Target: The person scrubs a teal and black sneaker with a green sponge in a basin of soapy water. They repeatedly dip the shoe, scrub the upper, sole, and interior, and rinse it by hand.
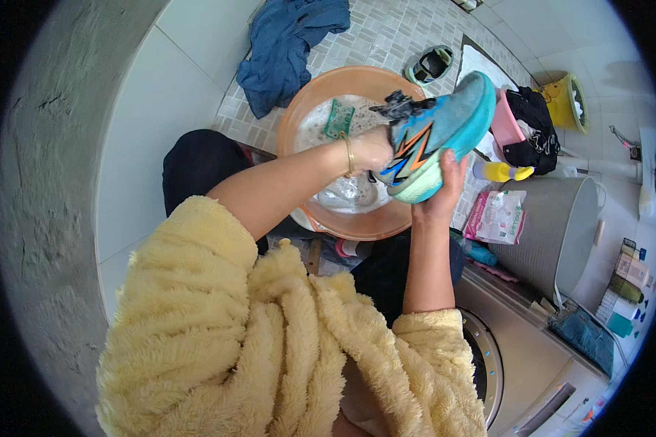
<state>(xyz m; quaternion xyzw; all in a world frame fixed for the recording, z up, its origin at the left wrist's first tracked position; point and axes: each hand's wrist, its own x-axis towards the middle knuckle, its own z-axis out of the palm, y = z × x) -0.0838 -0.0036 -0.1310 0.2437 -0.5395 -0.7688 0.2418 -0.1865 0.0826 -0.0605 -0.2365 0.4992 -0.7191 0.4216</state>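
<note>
A wet blue and teal sneaker [437, 131] with orange and black zigzag marks is tilted over the right side of an orange plastic basin [298, 123]. My right hand [448, 185] grips its thick sole from below, thumb along the side. At the shoe's ankle opening is my left hand [373, 150], with a gold bangle [350, 155] on the wrist; its fingers are hidden by the shoe. Black laces [402, 106] bunch up above that hand. Sudsy water [314, 128] fills the basin's bottom, with a green rectangular piece [339, 118] lying in it, and something pale partly under the suds.
A second sneaker [433, 64] stands on the tiles beyond the basin. Blue cloth [287, 52] lies at upper left. To the right are a pink tub [504, 117] with dark clothes, a yellow bottle [500, 171], a printed pouch [497, 217], a grey bucket [541, 235] and a front-loading washing machine [530, 328].
</note>
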